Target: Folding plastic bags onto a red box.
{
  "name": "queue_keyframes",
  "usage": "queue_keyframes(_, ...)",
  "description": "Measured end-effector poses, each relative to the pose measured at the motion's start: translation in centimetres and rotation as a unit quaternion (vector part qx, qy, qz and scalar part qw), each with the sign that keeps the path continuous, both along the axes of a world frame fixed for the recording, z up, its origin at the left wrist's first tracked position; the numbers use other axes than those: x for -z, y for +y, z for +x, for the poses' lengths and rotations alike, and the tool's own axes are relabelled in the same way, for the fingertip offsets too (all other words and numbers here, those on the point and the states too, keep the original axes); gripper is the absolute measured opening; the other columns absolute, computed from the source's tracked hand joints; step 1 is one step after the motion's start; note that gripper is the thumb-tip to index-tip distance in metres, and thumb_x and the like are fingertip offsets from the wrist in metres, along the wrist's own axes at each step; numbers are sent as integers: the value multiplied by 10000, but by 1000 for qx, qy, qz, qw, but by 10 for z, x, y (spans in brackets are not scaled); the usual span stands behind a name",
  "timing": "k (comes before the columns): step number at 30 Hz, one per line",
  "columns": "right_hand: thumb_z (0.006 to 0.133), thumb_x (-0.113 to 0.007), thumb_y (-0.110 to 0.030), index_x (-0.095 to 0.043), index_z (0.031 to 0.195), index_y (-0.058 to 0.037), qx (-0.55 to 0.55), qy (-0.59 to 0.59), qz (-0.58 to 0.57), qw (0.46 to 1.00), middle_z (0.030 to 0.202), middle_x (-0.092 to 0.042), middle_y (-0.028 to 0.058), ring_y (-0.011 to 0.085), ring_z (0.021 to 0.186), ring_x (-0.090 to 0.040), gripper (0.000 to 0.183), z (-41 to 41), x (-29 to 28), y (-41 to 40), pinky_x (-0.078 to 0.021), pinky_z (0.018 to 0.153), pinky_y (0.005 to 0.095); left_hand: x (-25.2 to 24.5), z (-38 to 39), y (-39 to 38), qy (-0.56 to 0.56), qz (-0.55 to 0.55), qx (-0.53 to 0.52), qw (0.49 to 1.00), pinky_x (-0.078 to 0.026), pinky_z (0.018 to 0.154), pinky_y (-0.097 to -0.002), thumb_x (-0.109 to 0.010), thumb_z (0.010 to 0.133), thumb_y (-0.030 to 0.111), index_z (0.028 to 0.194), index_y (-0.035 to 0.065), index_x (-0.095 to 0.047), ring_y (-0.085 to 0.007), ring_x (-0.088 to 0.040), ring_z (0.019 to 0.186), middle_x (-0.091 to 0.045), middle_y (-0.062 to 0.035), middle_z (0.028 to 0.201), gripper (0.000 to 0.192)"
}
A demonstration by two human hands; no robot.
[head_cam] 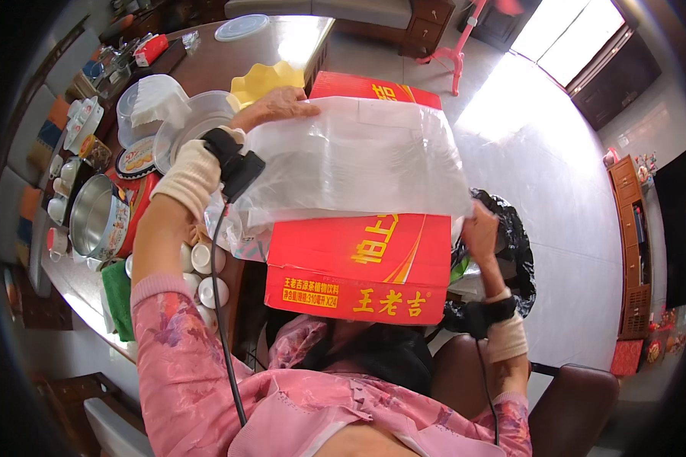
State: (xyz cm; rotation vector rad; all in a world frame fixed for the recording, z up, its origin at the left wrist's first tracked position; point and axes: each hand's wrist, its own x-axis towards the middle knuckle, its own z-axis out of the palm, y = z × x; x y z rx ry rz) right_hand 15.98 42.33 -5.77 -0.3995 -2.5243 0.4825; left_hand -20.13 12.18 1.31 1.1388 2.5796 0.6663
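A translucent white plastic bag (pixel 349 157) is stretched flat across a red cardboard drink carton (pixel 357 268) bearing yellow writing. At the bag's far left corner my left hand (pixel 280 107) pinches its edge between thumb and fingers. My right hand (pixel 481 231) grips the near right corner of the bag, beside the carton. The carton lies before my lap; its middle is covered by the bag. Just beyond my left hand stands a yellow scalloped plastic container (pixel 267 81).
Clear plastic tubs (pixel 168 134), a round metal tin (pixel 94 214), white cups (pixel 208 260) and a green cloth (pixel 117 300) crowd the table at left. A black plastic bag (pixel 511 245) stands at right, below my right hand. A pink stand (pixel 454 54) is farther off.
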Motion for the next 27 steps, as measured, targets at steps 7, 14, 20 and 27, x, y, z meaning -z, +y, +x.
queue_keyframes(7,692,-500,60,-644,1069,-47,33,153,181,971,996,-650,200,321,904,-645,417,-71,-61,101,-497,807,383,-64,64,-53,-122,62,-13,991,-397,580,-245,-687,778,322,792,47,-612,-79,-509,648,-561,5,709,285)
queue_keyframes(14,781,-513,54,-597,1184,-70,-136,312,46,939,1108,-641,151,260,970,-640,429,-166,-149,64,-475,878,305,-15,135,-123,-255,216,-112,936,-381,580,-190,-652,850,209,831,54,-580,-26,-477,656,-545,43,720,171)
queue_keyframes(20,883,-573,-112,-536,1264,-112,-103,-20,200,974,1279,-543,113,300,1140,-532,383,-204,-120,59,-429,980,384,-9,198,-140,-402,210,-161,877,-352,578,-169,-638,854,186,853,76,-613,-18,-470,635,-574,68,738,113)
queue_keyframes(27,879,-549,-84,-578,1166,-50,-323,14,290,901,1154,-585,147,297,1156,-512,291,-150,-96,-31,-397,1009,407,25,221,-145,-533,244,-144,797,-507,754,-244,-681,836,168,1107,8,-601,-97,-616,854,-648,-27,962,325)
